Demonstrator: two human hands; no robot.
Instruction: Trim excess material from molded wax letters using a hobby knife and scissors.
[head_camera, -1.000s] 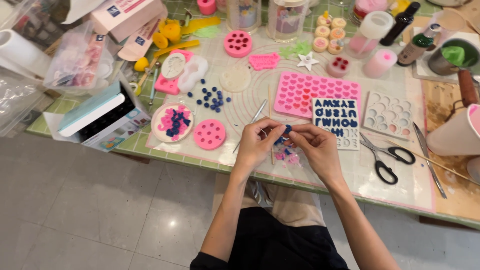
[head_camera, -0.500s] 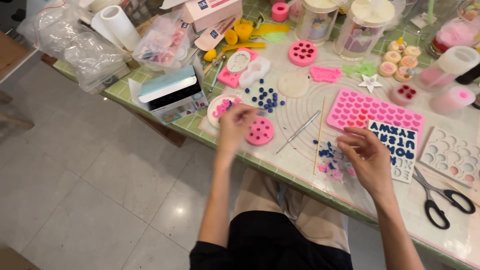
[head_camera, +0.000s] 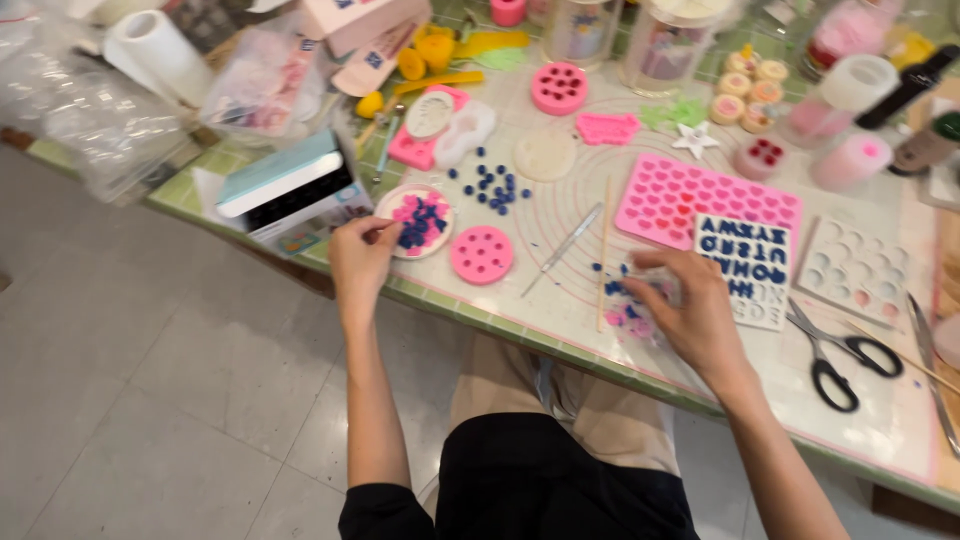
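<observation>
My left hand (head_camera: 362, 258) reaches out to a small white dish (head_camera: 388, 203) that holds pink and blue beads; its fingertips are pinched together at the dish's near rim, and whether they hold a bead is hidden. My right hand (head_camera: 692, 312) lies over a small clear mould (head_camera: 622, 312) with pink and blue pieces at the front of the white mat (head_camera: 560, 300), fingers curled on it. A round pink mould (head_camera: 482, 255) sits between the hands. Loose blue beads (head_camera: 490, 185) are scattered behind it.
A pink heart mould (head_camera: 700, 200), a letter mould (head_camera: 745, 265) and a white round-cell mould (head_camera: 860, 270) lie right of centre. Black scissors (head_camera: 835, 360), a metal tool (head_camera: 565, 248) and a wooden stick (head_camera: 603, 250) rest on the mat. A box (head_camera: 290, 190) and plastic bags (head_camera: 80, 110) crowd the left edge.
My hands were together over the clear mould, pinching a small blue piece. My left hand has since swung left to the white dish, while my right hand stayed at the mould.
</observation>
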